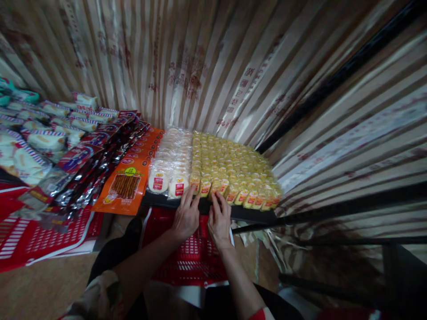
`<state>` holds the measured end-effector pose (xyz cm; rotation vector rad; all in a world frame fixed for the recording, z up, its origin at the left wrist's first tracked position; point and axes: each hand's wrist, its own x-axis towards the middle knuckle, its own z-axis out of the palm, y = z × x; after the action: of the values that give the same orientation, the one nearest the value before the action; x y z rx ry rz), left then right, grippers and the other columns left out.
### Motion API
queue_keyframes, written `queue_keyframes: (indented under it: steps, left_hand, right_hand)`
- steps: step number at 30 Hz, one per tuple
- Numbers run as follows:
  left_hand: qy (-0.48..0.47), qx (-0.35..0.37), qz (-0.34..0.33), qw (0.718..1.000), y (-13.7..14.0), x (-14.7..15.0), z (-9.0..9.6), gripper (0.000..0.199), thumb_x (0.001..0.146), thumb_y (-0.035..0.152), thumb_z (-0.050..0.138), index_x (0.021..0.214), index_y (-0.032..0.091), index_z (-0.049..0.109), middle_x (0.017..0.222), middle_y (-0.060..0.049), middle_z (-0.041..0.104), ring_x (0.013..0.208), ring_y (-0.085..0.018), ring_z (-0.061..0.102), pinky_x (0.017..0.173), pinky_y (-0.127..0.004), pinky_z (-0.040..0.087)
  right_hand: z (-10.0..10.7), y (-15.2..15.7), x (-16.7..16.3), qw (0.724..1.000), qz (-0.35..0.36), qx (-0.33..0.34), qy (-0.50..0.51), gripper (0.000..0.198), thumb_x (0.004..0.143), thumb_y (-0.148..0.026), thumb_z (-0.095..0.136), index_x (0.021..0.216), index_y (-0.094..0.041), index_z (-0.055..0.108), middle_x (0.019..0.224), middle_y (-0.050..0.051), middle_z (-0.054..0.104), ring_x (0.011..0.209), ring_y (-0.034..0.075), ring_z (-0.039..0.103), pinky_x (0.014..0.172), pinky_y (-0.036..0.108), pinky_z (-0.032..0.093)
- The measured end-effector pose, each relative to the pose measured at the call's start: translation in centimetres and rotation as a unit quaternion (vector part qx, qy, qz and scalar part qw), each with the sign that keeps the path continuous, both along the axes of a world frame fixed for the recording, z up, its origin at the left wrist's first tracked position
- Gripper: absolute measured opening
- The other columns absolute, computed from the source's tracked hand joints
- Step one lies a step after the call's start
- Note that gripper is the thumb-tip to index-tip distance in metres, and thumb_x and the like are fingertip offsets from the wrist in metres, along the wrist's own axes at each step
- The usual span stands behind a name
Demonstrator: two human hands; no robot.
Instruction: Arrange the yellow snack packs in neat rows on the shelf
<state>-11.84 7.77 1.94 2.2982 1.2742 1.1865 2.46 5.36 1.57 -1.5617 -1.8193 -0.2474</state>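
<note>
My left hand [187,216] reaches up to the front of a black shelf [240,215], its fingers stretched out and its tips at the nearest small yellow snack packs [233,166]. Beside it, my right hand [220,220] has its fingers extended against the front packs a little further right. Neither hand is closed around anything. Several tight rows of these packs stand on the shelf, with red and orange labels on the front ones. Left of them lie clear-wrapped stacks of white round rice crackers [179,186] with red labels. My fingers hide parts of the front packs.
An orange snack bag [128,178] and dark shiny packets [96,164] overlap to the left, with white wrapped snacks [45,140] beyond. Below my hands is a red basket [187,266]. A pleated printed curtain [200,66] hangs behind; black bars [333,84] cross at right.
</note>
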Motion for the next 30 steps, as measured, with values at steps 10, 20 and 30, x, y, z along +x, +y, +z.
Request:
queue_keyframes:
  steps: [10, 20, 30]
  left_hand:
    - [-0.016, 0.011, 0.079, 0.997, 0.0, -1.8, 2.2, 0.037, 0.083, 0.009, 0.040, 0.115, 0.015, 0.058, 0.127, -0.013, 0.051, 0.121, -0.025, 0.042, 0.101, -0.043, 0.040]
    - [-0.029, 0.001, 0.228, 0.973, 1.2, -5.4, 1.9, 0.033, 0.085, 0.012, 0.043, 0.115, 0.014, 0.058, 0.116, -0.013, 0.056, 0.108, -0.024, 0.053, 0.090, -0.038, 0.049]
    - [-0.024, 0.043, 0.141, 0.989, 2.1, -5.8, 0.0, 0.040, 0.088, 0.010, 0.031, 0.121, 0.012, 0.053, 0.120, -0.012, 0.060, 0.119, -0.021, 0.050, 0.102, -0.042, 0.042]
  right_hand:
    - [0.7, -0.5, -3.7, 0.993, 0.117, -0.007, 0.019, 0.053, 0.086, -0.008, 0.039, 0.135, -0.025, 0.042, 0.125, 0.011, 0.051, 0.115, 0.021, 0.046, 0.095, 0.042, 0.045]
    - [0.0, 1.6, -9.2, 0.990, 0.136, -0.044, 0.005, 0.048, 0.085, -0.016, 0.048, 0.132, -0.021, 0.047, 0.134, 0.015, 0.042, 0.119, 0.025, 0.040, 0.094, 0.044, 0.046]
    - [-0.6, 1.7, -9.6, 0.995, 0.091, -0.044, 0.012, 0.048, 0.087, -0.017, 0.045, 0.134, -0.022, 0.045, 0.135, 0.014, 0.043, 0.121, 0.026, 0.041, 0.095, 0.047, 0.044]
